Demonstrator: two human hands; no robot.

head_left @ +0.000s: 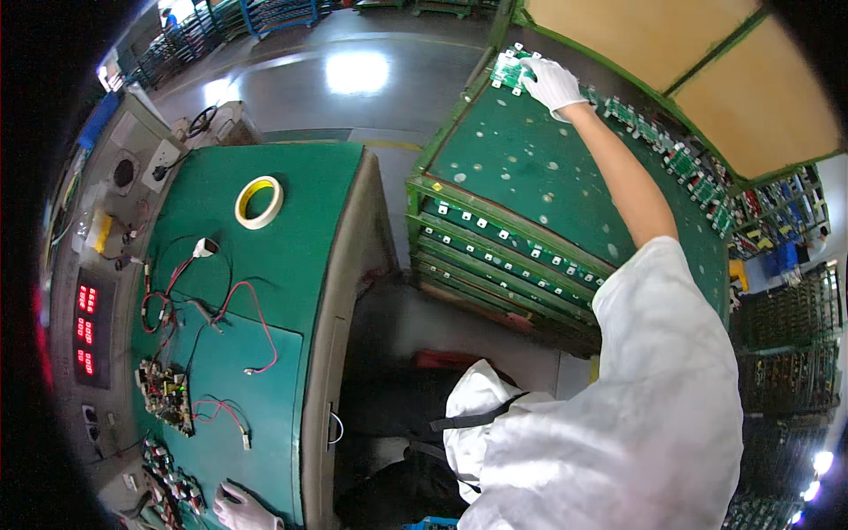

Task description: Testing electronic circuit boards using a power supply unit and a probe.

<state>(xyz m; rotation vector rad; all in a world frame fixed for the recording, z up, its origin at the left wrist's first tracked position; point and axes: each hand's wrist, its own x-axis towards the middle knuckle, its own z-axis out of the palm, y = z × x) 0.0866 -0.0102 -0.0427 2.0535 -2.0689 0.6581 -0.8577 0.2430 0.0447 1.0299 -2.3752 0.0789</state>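
Note:
My right hand (552, 86), in a white glove, reaches out to the far corner of a green rack top (495, 141). Its fingers are closed on the edge of a green circuit board (510, 71) with white connectors. My left hand (243, 508), also gloved, rests on the green workbench mat (256, 442) at the lower left. The left fingers are loosely spread and hold nothing I can see. Just left of it lie several small components with wires (172, 477). Farther up the mat sits a populated circuit board (166, 395) with red and black leads attached.
A roll of tape (259, 202) and a white plug (205, 248) on wires lie on the bench. Red digital displays (86, 327) stand along its left side. More circuit boards (685, 163) line the rack's right edge. A gap with floor separates bench and rack.

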